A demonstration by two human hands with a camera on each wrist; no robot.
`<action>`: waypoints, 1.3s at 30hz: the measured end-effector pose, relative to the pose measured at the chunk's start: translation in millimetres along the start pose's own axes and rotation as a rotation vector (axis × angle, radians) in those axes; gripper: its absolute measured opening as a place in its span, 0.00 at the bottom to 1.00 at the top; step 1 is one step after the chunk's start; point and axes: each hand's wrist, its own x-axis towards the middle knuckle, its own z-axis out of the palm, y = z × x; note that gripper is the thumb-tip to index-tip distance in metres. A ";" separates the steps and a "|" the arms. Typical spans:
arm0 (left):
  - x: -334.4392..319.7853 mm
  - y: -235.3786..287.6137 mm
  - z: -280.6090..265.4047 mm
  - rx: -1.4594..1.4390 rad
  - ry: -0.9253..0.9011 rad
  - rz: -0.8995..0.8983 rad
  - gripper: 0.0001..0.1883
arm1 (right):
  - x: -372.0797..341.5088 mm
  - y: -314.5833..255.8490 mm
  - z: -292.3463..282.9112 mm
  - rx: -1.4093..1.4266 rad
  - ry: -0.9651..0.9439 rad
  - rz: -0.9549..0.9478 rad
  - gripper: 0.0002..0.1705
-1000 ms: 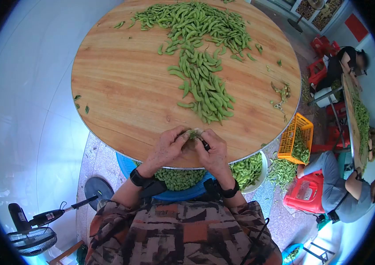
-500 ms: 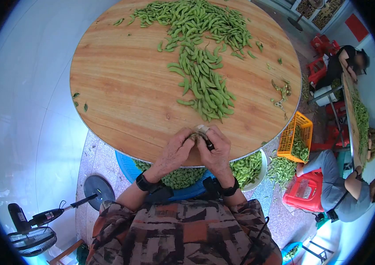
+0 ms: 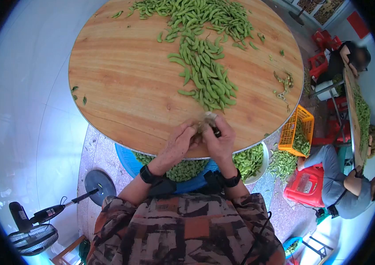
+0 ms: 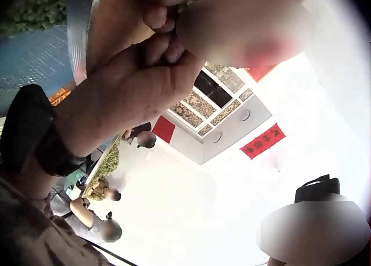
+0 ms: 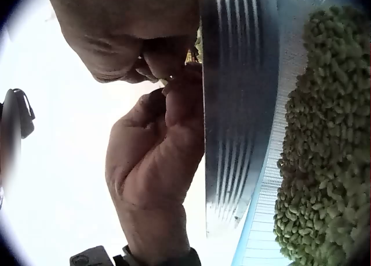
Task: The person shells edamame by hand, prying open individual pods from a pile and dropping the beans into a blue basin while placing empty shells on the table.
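Observation:
Over the near edge of the round wooden table [image 3: 121, 88], both hands meet fingertip to fingertip. My left hand [image 3: 179, 140] pinches a greenish-brown edamame pod [image 3: 202, 125], blurred and largely hidden by the fingers. My right hand [image 3: 221, 137] grips the same bit from the other side, with a small black object [image 3: 216, 131] against its index finger and something pale at a fingertip. In the right wrist view, thumbs and fingers of the left hand [image 5: 156, 156] and right hand [image 5: 124, 34] are curled closely together. A long heap of edamame pods [image 3: 209, 84] lies just beyond them.
Below the table edge, a blue basin [image 3: 125, 158] holds shelled beans [image 5: 324, 144], beside a white bowl [image 3: 264, 161] of green pods. Pod scraps [image 3: 282, 84] lie at the table's right. An orange crate [image 3: 288, 134], red stool [image 3: 304, 187] and seated people are on the right; a fan [image 3: 33, 238] stands left.
Both hands have moved slightly forward and right over the table, still together. The green bit between the fingers has become browner and blurred with motion. The pod heap on the table looks the same.

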 end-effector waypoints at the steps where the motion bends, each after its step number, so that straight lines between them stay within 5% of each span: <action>1: -0.8 5.5 0.9 -0.074 -0.061 -0.049 0.17 | -1.5 0.0 -0.3 0.001 0.001 0.012 0.14; 3: 1.5 7.3 -1.8 -0.043 -0.066 -0.085 0.16 | -2.6 -4.7 -2.8 0.372 0.014 0.295 0.14; 23: -17.0 15.7 -3.4 -0.313 0.004 -0.177 0.15 | 0.0 -7.4 -21.2 0.664 -0.061 0.365 0.14; 25: -22.4 18.7 -13.2 0.081 -0.384 -0.078 0.14 | 0.0 -17.5 -49.4 0.559 -0.018 0.431 0.14; 26: -23.7 24.2 -15.6 0.082 -0.380 -0.079 0.14 | -1.1 -21.8 -70.0 0.456 -0.098 0.405 0.13; 28: -24.7 38.9 -17.7 0.682 -0.654 0.190 0.14 | -2.9 -29.3 -111.9 0.194 -0.249 0.277 0.11; 29: -22.1 43.2 -21.1 0.680 -0.651 0.189 0.14 | -3.6 -32.0 -128.5 0.038 -0.320 0.173 0.11; 33: 19.0 66.8 -32.8 1.300 -0.108 0.619 0.13 | -8.0 -34.7 -172.0 -0.272 -0.534 0.307 0.10; 35: 47.7 79.5 -32.3 1.317 0.131 0.617 0.15 | -10.4 -26.1 -175.7 -0.357 -0.456 0.332 0.08; 37: 69.0 77.6 -41.7 1.365 0.103 0.623 0.15 | -4.6 -30.8 -166.3 -0.403 -0.498 0.282 0.08; 39: 76.3 69.2 -46.5 1.410 0.067 0.623 0.15 | -3.3 -28.7 -144.1 -0.271 -0.325 0.139 0.08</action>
